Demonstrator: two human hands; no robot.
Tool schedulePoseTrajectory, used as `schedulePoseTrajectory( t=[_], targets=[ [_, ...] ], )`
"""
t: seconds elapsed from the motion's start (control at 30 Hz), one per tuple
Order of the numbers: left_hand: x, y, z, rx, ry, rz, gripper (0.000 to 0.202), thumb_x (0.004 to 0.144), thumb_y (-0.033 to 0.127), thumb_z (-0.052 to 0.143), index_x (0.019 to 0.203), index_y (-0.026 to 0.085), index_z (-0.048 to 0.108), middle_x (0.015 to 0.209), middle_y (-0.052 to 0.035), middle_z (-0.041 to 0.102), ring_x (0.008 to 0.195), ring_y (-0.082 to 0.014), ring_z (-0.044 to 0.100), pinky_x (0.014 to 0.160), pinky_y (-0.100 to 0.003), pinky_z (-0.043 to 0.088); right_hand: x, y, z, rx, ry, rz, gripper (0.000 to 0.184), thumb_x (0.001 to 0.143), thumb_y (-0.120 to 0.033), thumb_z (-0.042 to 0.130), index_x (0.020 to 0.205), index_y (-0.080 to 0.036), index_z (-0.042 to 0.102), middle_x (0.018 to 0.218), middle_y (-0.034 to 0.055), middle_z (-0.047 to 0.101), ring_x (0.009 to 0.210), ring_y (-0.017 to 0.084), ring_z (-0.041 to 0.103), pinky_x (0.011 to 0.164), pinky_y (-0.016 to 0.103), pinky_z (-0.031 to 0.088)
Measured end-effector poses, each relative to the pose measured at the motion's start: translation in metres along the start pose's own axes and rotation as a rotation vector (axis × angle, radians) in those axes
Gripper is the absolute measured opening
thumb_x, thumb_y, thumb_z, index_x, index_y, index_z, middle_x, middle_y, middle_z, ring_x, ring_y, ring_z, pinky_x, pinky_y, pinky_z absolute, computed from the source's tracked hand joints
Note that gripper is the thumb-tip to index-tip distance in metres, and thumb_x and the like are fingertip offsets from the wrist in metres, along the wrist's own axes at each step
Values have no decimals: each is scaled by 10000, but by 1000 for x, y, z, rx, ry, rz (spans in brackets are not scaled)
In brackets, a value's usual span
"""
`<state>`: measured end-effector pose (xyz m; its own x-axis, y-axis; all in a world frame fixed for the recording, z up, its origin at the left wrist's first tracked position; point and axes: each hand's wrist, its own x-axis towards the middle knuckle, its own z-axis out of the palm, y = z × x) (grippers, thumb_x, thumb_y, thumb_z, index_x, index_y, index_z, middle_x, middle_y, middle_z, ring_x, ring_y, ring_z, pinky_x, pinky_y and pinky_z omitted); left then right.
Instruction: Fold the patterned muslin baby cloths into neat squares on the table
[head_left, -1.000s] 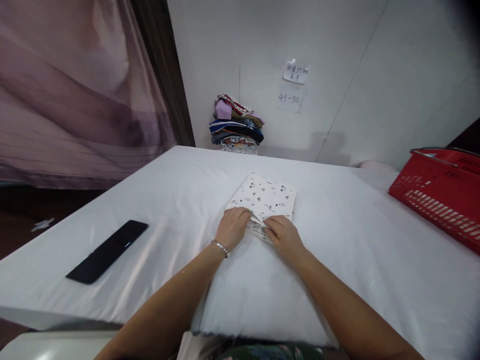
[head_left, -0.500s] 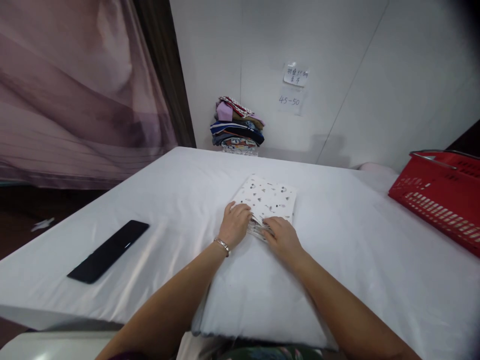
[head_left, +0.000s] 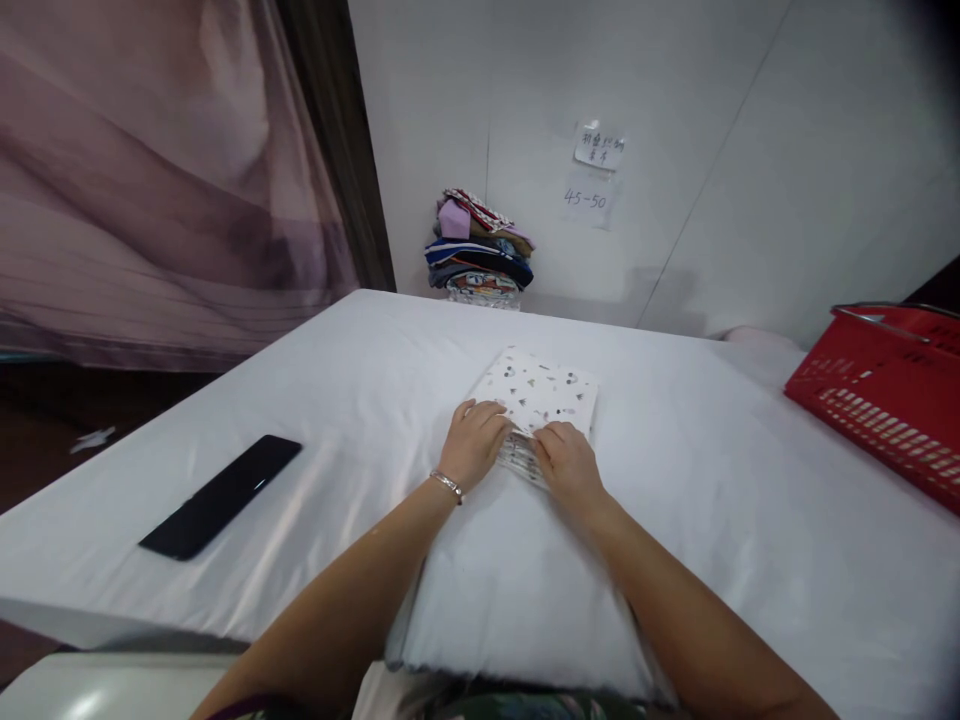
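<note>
A folded white cloth (head_left: 544,388) with small dark printed motifs lies on the white-covered table (head_left: 360,390) in front of me. Its near edge shows several stacked layers. My left hand (head_left: 474,440), with a silver bracelet at the wrist, grips the near-left part of that edge, fingers curled over the top. On the near-right part, my right hand (head_left: 568,458) pinches the upper layer between thumb and fingers. Between the two hands the layered edge stands slightly parted. Both thumbs are partly hidden.
A black flat slab (head_left: 223,497) lies on the table at the left. Against the wall at the back rises a pile of folded fabrics (head_left: 480,245). A red plastic basket (head_left: 885,385) stands at the right, and paper notes (head_left: 596,150) are stuck on the wall.
My right hand has drawn its fingers in on the cloth's near edge and shifted slightly right. The upper edge between my hands now looks straighter. The camera view has shifted a little.
</note>
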<state>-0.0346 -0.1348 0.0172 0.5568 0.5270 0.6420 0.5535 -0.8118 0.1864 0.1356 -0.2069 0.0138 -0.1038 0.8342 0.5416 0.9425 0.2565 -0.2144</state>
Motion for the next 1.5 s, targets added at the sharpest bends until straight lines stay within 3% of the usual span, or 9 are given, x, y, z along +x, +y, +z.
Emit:
schedulePoseTrajectory(
  t=[0.2, 0.43, 0.53, 0.77, 0.9, 1.07, 1.37, 1.5],
  targets=[
    [-10, 5, -7, 25, -67, 64, 160, 853, 241, 488, 800, 257, 638, 964, -12, 617, 921, -177, 518, 831, -374, 389, 0, 1, 2, 6, -7, 32, 230, 921, -258, 390, 797, -191, 572, 765, 41, 550, 763, 174, 473, 684, 286, 344],
    [-9, 1, -2, 103, -155, 31, 139, 819, 197, 511, 839, 229, 646, 1204, -45, 543, 1211, -245, 398, 993, -456, 337, -2, 1, 0, 11, -34, 34, 232, 924, -251, 377, 837, -190, 584, 789, 44, 554, 780, 173, 484, 689, 286, 349],
    [-8, 1, -1, 103, -139, 30, 200, 843, 168, 453, 769, 213, 634, 1231, -42, 533, 1246, -241, 372, 1018, -468, 322, -2, 1, 1, 0, -50, 24, 213, 919, -241, 392, 895, -198, 599, 814, 47, 568, 798, 178, 489, 699, 295, 353],
    [-8, 2, -6, 51, -95, 26, 185, 871, 167, 395, 864, 197, 578, 1215, -58, 547, 1258, -213, 371, 1039, -456, 308, -2, -6, -3, 25, -94, -6, 217, 912, -236, 401, 929, -202, 615, 836, 54, 572, 800, 178, 482, 714, 301, 363],
    [-8, 1, -4, 25, -97, 17, 184, 870, 156, 377, 867, 190, 559, 1212, -67, 546, 1261, -213, 369, 1047, -462, 296, -4, -7, -3, 23, -136, -32, 205, 861, -347, 504, 930, -182, 603, 879, 60, 569, 816, 192, 480, 726, 314, 372],
    [-10, -2, -3, -34, -97, -4, 192, 869, 151, 375, 873, 200, 561, 1180, -46, 568, 1246, -191, 384, 1053, -447, 289, -5, -4, 1, 81, -95, -3, 197, 898, -232, 420, 948, -190, 606, 879, 57, 578, 837, 179, 498, 741, 304, 387],
    [-10, -7, -4, -98, -30, -50, 160, 872, 203, 411, 887, 208, 570, 1173, -57, 560, 1196, -190, 425, 993, -413, 357, -5, -3, -2, 213, -119, 96, 278, 918, -284, 387, 731, -211, 579, 749, 11, 559, 753, 146, 518, 678, 265, 390],
    [-12, -11, -7, -126, -1, -63, 102, 838, 199, 468, 893, 206, 554, 1185, -66, 547, 1198, -198, 419, 977, -411, 373, -4, 1, 0, 207, -111, 125, 281, 924, -292, 363, 750, -211, 568, 742, 9, 553, 747, 143, 520, 663, 258, 388]
  ],
)
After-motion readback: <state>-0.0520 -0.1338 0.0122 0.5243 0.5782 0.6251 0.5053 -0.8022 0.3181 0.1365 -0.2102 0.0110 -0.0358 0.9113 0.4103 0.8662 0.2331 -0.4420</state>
